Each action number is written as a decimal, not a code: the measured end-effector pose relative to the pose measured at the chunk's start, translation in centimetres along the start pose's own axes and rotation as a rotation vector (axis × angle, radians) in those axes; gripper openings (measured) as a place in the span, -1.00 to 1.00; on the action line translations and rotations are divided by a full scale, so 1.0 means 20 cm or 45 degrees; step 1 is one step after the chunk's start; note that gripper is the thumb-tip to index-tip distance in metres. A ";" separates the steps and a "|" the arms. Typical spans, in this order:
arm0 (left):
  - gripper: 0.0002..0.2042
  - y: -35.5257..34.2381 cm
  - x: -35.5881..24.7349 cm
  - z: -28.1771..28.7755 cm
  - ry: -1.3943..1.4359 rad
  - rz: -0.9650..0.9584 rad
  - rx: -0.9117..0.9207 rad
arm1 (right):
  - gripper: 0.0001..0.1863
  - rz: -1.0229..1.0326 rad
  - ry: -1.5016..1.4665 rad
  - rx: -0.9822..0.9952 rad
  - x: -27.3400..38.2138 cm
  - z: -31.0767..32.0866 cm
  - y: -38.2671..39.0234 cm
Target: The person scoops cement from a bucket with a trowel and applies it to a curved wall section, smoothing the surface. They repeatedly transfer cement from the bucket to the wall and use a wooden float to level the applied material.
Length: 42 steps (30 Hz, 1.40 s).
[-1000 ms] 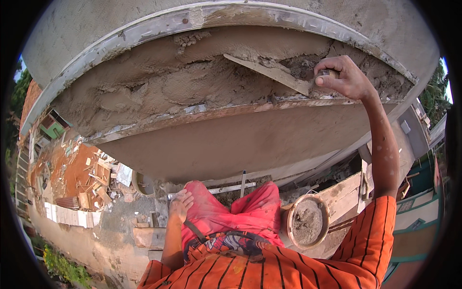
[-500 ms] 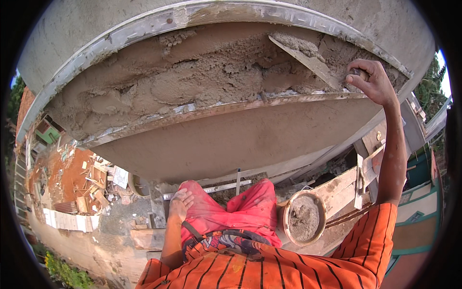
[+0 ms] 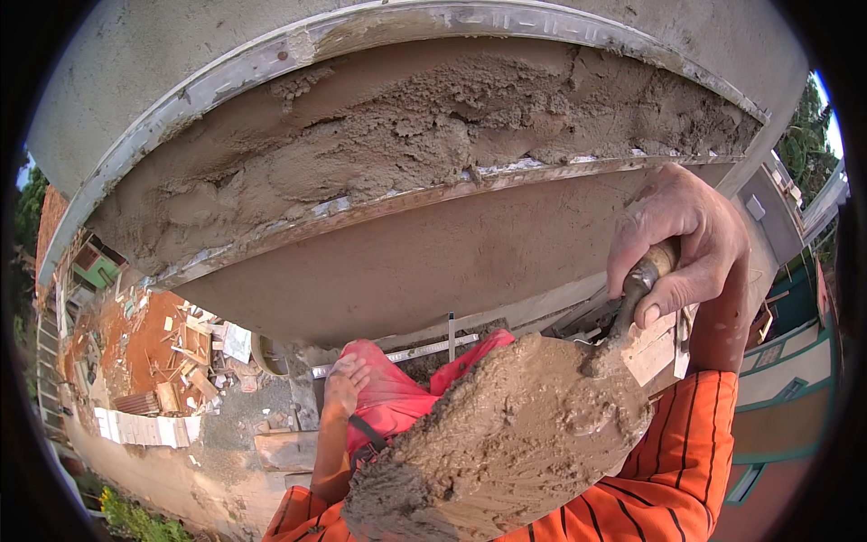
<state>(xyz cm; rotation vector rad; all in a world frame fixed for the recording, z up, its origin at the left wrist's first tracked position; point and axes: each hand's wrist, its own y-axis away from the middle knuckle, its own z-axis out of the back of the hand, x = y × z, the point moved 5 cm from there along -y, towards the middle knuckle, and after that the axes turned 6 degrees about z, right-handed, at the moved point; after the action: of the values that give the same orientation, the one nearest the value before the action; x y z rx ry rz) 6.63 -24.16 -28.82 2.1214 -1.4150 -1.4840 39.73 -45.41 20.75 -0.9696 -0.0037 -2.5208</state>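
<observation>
My right hand (image 3: 682,239) grips the wooden handle of a trowel (image 3: 632,298), raised close to the camera at the lower right. Wet grey-brown mortar (image 3: 506,434) coats the blade thickly. My left hand (image 3: 346,381) rests on my left knee, fingers extended and holding nothing. In front of me a rough band of fresh mortar (image 3: 379,135) lies between a pale upper edge strip (image 3: 397,18) and a lower batten (image 3: 361,212). The blade hides much of my lap and the place where the bucket stood.
Below the batten runs a smooth plastered face (image 3: 397,262). A metal level-like bar (image 3: 406,354) lies beyond my knees. Far below at left is red ground with scattered boards and debris (image 3: 185,352). A teal-trimmed building (image 3: 786,406) stands at right.
My right hand has drawn the trowel off the mortar band, down and toward me. Its mortar-covered face now blocks the bucket from view. My left hand stays on the knee.
</observation>
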 end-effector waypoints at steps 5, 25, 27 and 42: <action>-0.53 0.02 -0.01 -0.07 -0.046 -0.046 -0.009 | -0.56 -0.705 -0.011 -0.550 -0.47 0.21 0.19; -0.45 -0.27 -0.05 -0.05 -0.198 0.175 0.184 | -0.71 -2.337 0.274 0.100 -0.55 -1.69 1.69; -0.46 -0.25 -0.01 -0.06 -0.211 0.199 0.143 | -0.67 -2.265 0.057 -0.017 -0.62 -1.80 1.56; -0.55 -0.18 0.06 -0.18 -0.208 0.186 0.136 | -0.71 -2.184 -0.067 -0.748 -0.38 -1.90 1.80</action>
<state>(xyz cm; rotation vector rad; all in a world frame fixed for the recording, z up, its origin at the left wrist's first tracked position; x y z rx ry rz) 11.65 -24.38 -30.05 1.9443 -1.7026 -1.5879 34.85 -80.93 -18.16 -1.6985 -0.2014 -4.1758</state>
